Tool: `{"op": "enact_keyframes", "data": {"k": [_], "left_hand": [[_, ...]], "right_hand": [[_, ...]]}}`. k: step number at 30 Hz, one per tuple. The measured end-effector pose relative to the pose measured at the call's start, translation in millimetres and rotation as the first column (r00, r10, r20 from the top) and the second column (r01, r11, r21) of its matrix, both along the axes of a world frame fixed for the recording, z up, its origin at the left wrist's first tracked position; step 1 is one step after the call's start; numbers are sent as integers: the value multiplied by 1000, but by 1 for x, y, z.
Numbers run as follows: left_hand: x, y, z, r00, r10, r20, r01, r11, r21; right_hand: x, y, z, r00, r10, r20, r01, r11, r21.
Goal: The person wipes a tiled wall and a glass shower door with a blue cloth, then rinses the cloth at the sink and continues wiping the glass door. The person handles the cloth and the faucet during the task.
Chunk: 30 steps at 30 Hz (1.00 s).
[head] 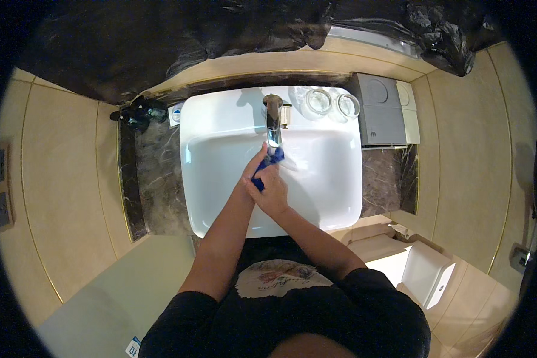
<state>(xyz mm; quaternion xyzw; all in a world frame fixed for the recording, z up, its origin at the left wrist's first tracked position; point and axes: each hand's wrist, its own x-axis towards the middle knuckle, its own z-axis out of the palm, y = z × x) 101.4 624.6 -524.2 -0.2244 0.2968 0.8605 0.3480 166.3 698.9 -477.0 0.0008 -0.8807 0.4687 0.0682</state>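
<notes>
Just below the chrome tap (274, 120), a dark blue cloth-like item (276, 155) is between my two hands over the white washbasin (215, 179). My left hand (254, 164) is on its left side, with a finger or thumb reaching up close to the spout. On the near side, my right hand (270, 190) is closed around the lower end of the blue item. Blur and overlapping fingers hide its exact shape. Whether water is running cannot be made out clearly.
Two clear glass jars (318, 102) stand on the basin's back right corner. Beside them, a grey box (380, 109) sits on the dark marble counter (161, 179). Dark bottles (143, 112) are at the left. Black plastic sheeting (183, 36) hangs behind; a toilet (423, 268) is at right.
</notes>
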Motion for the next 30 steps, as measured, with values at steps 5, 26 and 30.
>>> {"op": "enact_keyframes", "data": {"k": [5,26,30], "left_hand": [[12,22,-9,981,177,73,-170,981,-96],[-2,-38,-30,951,66,302,-31,992,-120],[-8,-22,-15,984,-27,174,-1,988,155]], "right_hand": [[-22,25,-39,987,1,158,-58,933,354],[-57,3,-88,879,-49,475,328,784,-527],[-17,0,-45,998,52,-26,-56,980,-193]]}}
